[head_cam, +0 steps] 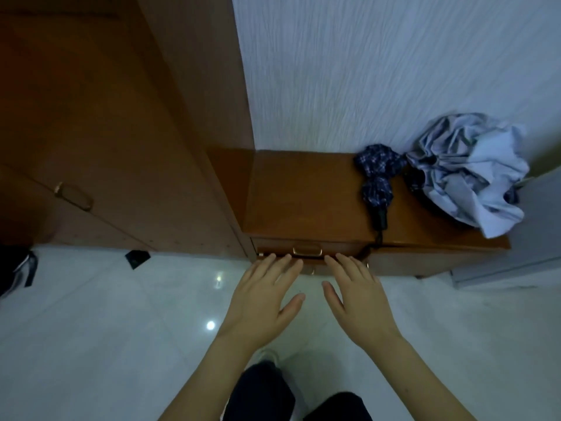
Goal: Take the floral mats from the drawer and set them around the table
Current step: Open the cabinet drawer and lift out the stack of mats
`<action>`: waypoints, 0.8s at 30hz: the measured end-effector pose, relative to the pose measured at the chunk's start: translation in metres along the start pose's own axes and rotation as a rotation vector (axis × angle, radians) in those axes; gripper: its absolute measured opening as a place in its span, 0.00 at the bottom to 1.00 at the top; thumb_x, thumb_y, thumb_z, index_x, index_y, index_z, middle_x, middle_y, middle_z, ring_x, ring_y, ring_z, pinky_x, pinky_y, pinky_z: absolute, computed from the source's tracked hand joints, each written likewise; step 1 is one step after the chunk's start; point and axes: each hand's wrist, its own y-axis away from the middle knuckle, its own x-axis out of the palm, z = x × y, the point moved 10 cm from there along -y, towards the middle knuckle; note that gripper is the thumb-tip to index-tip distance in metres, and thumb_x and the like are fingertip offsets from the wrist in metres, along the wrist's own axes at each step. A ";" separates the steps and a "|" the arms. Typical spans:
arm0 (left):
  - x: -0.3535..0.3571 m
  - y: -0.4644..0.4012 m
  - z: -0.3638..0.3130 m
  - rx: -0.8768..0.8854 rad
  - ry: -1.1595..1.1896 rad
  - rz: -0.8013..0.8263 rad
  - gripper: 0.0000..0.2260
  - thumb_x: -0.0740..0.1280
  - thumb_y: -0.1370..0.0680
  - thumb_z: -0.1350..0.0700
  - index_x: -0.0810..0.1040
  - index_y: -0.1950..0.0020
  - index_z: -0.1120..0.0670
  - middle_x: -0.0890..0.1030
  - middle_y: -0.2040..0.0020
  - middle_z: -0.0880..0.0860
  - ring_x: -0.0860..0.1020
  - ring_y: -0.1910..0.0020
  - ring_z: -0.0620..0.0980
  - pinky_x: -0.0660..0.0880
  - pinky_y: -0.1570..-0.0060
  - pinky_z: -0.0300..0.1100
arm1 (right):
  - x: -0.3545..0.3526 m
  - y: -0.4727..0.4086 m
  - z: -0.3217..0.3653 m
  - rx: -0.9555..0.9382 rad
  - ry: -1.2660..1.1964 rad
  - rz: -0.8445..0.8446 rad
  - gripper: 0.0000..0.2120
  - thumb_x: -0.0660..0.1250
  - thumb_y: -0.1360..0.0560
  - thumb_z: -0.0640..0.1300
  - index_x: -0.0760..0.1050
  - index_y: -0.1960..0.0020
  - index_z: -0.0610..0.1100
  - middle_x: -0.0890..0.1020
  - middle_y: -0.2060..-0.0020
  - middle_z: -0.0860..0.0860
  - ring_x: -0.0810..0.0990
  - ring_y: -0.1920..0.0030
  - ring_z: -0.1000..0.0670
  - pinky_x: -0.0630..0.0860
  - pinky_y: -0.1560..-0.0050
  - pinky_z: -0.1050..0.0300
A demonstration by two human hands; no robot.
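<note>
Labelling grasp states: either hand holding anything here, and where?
Nothing held. Left hand and right hand are open, straight fingertips at the drawer front edge.

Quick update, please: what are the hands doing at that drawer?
Left hand, right hand open, fingertips at drawer front. No mats visible. Umbrella strap hangs near drawer.

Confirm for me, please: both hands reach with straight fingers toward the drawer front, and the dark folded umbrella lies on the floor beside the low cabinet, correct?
Not quite. The head view shows the left hand and right hand reaching with straight fingers to the drawer front, as you say. But the dark folded umbrella lies on top of the low cabinet, beside a crumpled light blue one, not on the floor.
</note>
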 end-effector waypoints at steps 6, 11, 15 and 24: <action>0.106 -0.045 0.039 0.043 -0.017 -0.056 0.24 0.54 0.20 0.40 0.63 0.25 0.45 0.66 0.26 0.46 0.63 0.27 0.50 0.62 0.30 0.50 | 0.093 -0.047 -0.051 -0.044 0.040 -0.066 0.25 0.51 0.21 0.56 0.69 0.30 0.47 0.74 0.33 0.48 0.71 0.32 0.46 0.71 0.35 0.45; 0.190 -0.084 0.069 0.145 -0.130 -0.120 0.24 0.53 0.20 0.41 0.60 0.24 0.45 0.60 0.24 0.45 0.53 0.24 0.47 0.51 0.26 0.46 | 0.162 -0.093 -0.085 -0.163 0.079 -0.186 0.24 0.54 0.22 0.54 0.68 0.29 0.47 0.73 0.32 0.48 0.68 0.30 0.47 0.67 0.32 0.47; 0.235 -0.105 0.085 0.221 -0.192 -0.201 0.24 0.53 0.20 0.42 0.57 0.23 0.44 0.56 0.23 0.45 0.49 0.23 0.47 0.49 0.25 0.48 | 0.194 -0.120 -0.100 -0.246 0.135 -0.290 0.25 0.55 0.22 0.54 0.65 0.27 0.48 0.69 0.29 0.49 0.63 0.27 0.48 0.62 0.29 0.47; 0.276 -0.122 0.087 0.315 -0.249 -0.262 0.24 0.57 0.21 0.43 0.62 0.25 0.45 0.64 0.26 0.46 0.59 0.26 0.48 0.47 0.29 0.42 | 0.219 -0.162 -0.129 -0.266 0.322 -0.341 0.27 0.55 0.21 0.57 0.54 0.23 0.56 0.62 0.25 0.52 0.56 0.24 0.46 0.50 0.26 0.44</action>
